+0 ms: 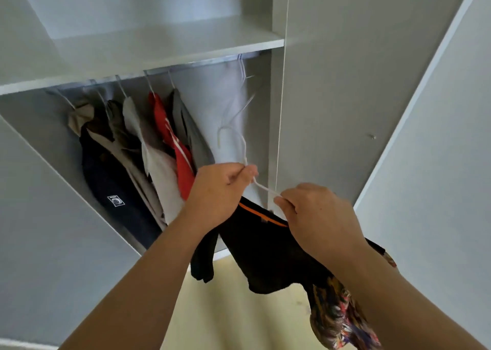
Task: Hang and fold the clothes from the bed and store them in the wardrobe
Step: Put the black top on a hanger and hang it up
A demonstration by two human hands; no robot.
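**Wardrobe [159, 49] open, both hands on a hanger [263, 187]**

Shirts [159, 150] hang along the rail [202, 62] under the shelf. Left hand [218, 192] and right hand [318, 216] each pinch the white hanger below it. A black garment [265, 248] drapes beneath the right wrist, beside a patterned cloth [340, 317].

Pale yellow floor [233, 309] showing at bottom centre of frame, starting narrow near mid-frame, widening downward. Faint dark smudge [300, 303] sitting on it right of centre, blurred, possibly stain or shadow. Thin white strip [24, 344] slanting across lower left corner, reaching left edge of frame.
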